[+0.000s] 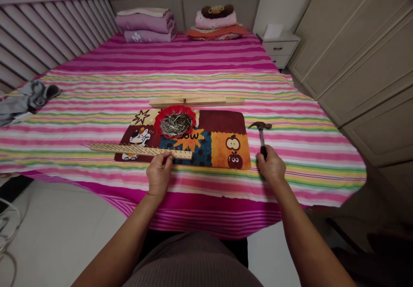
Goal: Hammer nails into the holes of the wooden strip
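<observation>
My left hand [159, 173] has its thumb and fingers pinched together at the near edge of a long wooden strip [183, 154]. What is between the fingertips is too small to make out. Many nails stand up from the strip to the left of this hand, while its right end has a dotted surface. Closed round the black handle of a claw hammer [261, 133] is my right hand [272, 165], with the hammer head pointing away from me, right of a patterned mat [226, 121]. On the mat, a red scalloped bowl [157, 125] holds a heap of nails.
More wooden strips [196, 101] lie beyond the mat on the striped bedspread [290, 106]. Folded purple bedding [145, 24] and a pink-and-orange stack [216, 26] sit at the headboard. Grey clothing [26, 100] lies at left; a white nightstand [280, 48] stands back right.
</observation>
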Demonstrator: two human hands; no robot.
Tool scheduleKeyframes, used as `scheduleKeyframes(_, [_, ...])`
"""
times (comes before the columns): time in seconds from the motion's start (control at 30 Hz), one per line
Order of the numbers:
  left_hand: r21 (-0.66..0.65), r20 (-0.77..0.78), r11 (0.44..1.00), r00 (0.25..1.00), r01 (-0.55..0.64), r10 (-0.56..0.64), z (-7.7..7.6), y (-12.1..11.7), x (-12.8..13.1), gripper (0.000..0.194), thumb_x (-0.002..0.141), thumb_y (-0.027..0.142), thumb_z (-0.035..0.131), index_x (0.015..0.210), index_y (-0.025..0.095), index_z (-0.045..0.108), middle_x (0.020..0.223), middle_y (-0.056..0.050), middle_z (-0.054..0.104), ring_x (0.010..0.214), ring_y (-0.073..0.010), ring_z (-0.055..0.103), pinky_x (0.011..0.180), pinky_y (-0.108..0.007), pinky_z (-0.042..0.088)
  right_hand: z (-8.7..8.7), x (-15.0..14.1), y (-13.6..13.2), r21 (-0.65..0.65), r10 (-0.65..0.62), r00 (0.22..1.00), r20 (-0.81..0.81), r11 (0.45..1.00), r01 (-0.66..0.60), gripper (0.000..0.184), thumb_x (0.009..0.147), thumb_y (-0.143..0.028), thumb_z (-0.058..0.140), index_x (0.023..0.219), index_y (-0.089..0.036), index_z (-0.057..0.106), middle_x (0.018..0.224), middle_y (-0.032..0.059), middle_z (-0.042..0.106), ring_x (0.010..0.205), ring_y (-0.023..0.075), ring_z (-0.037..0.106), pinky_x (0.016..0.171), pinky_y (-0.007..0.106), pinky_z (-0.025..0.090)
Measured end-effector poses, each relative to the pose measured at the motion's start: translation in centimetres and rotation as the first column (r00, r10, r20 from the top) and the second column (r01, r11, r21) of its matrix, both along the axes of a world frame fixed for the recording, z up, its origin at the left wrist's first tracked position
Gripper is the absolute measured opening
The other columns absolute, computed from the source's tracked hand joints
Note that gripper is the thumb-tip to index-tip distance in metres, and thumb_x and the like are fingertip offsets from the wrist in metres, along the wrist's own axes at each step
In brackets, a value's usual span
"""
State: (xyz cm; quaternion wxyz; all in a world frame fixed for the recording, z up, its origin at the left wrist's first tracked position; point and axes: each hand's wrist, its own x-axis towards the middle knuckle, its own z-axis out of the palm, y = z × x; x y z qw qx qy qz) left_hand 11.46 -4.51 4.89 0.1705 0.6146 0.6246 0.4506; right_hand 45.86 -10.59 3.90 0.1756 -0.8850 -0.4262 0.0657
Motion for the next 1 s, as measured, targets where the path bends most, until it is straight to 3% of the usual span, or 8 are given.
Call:
scheduleKeyframes(0.2, [0.096, -0.186, 0.991, 0.98, 0.089, -0.07, 0.3, 0.4, 0.3, 0.02, 0.083, 0.035, 0.053, 0.087, 0.02, 0.067, 0.088, -0.006, 0.069, 0.085, -0.0191, 0.063, 0.082, -0.031, 0.047, -0.1, 0.1, -0.1, 0.008, 0.004, 1.0, -0.01, 1.0, -0.004, 0.041, 0.089, -0.032, 0.044, 0.127, -0.02, 0.055, 0.094, 0.0072, 0.067, 0.072, 0.018, 0.053, 0.057, 0.026, 0.026])
scheduleKeyframes(0.37, [0.116, -0.255, 0.984, 0.962, 0.133, -0.1, 0.4, 0.6, 0.4, 0.02, 0.083, 0.033, 0.051, 0.087, 0.02, 0.066, 0.088, -0.008, 0.068, 0.088, -0.0204, 0.062, 0.084, -0.032, 0.046, 0.0, 0.1, -0.1, 0.014, 0.002, 1.0, -0.014, 1.0, -0.002, 0.041, 0.089, -0.031, 0.045, 0.127, -0.02, 0.055, 0.095, 0.0072, 0.067, 0.075, 0.0181, 0.054, 0.059, 0.026, 0.027])
scheduleKeyframes(0.47, [0.067, -0.194, 0.994, 0.979, 0.081, -0.067, 0.4, 0.6, 0.5, 0.019, 0.08, 0.035, 0.054, 0.086, 0.02, 0.065, 0.088, -0.007, 0.069, 0.086, -0.0207, 0.063, 0.083, -0.033, 0.047, 0.0, 0.0, -0.1, 0.013, 0.003, 1.0, -0.013, 1.0, -0.003, 0.041, 0.089, -0.031, 0.045, 0.128, -0.02, 0.055, 0.094, 0.007, 0.067, 0.074, 0.0182, 0.054, 0.058, 0.026, 0.027])
scheduleKeyframes(0.6, [-0.086, 0.039, 0.994, 0.996, -0.071, 0.075, 0.3, 0.5, 0.9, 0.02, 0.073, 0.038, 0.061, 0.083, 0.022, 0.062, 0.078, -0.002, 0.069, 0.074, -0.0179, 0.064, 0.074, -0.031, 0.049, -0.1, 0.0, 0.0, 0.015, 0.002, 1.0, -0.019, 1.0, -0.002, 0.042, 0.089, -0.031, 0.045, 0.127, -0.02, 0.055, 0.094, 0.0071, 0.068, 0.075, 0.0186, 0.055, 0.058, 0.026, 0.028])
scheduleKeyframes(0.73, [-0.171, 0.244, 0.981, 0.961, -0.091, 0.132, -0.1, 0.5, 1.5, 0.023, 0.07, 0.041, 0.063, 0.082, 0.021, 0.061, 0.071, 0.0, 0.068, 0.069, -0.0164, 0.064, 0.071, -0.029, 0.05, -0.2, 0.1, 0.0, 0.014, 0.006, 1.0, -0.017, 1.0, -0.005, 0.042, 0.089, -0.032, 0.044, 0.128, -0.02, 0.055, 0.097, 0.0075, 0.069, 0.075, 0.0187, 0.055, 0.058, 0.026, 0.028])
scheduleKeyframes(1.0, [-0.07, 0.167, 0.992, 0.98, -0.101, 0.112, -1.3, 0.4, 1.9, 0.025, 0.073, 0.046, 0.06, 0.079, 0.022, 0.065, 0.081, -0.002, 0.068, 0.077, -0.0175, 0.061, 0.077, -0.031, 0.048, -0.3, 0.0, 0.0, 0.023, 0.013, 1.0, 0.001, 1.0, -0.013, 0.04, 0.089, -0.032, 0.044, 0.125, -0.02, 0.057, 0.094, 0.0072, 0.069, 0.071, 0.0173, 0.054, 0.055, 0.025, 0.026])
